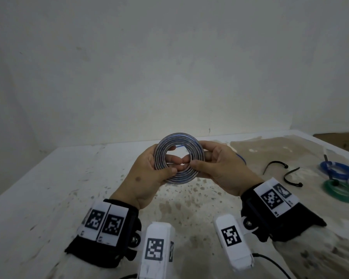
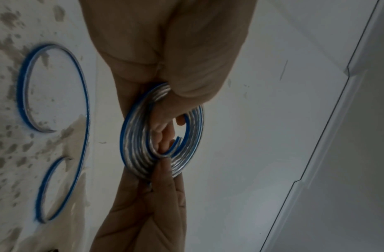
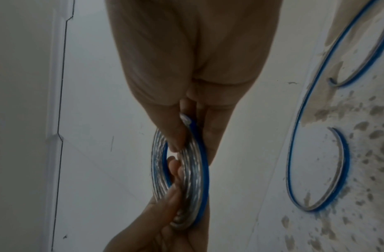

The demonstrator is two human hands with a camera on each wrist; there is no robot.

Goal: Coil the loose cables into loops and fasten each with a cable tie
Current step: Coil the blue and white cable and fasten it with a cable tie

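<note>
While our left hand [image 1: 149, 174] and right hand [image 1: 220, 168] pinch the flat coil [image 1: 179, 141], its turns cannot spring apart before tying.

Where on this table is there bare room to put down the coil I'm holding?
Free: the table left of your left hand, out to its left edge. Crowded: the right side, with two black cable ties, a blue coil, a green coil, and loose cable trailing under the coil.
</note>
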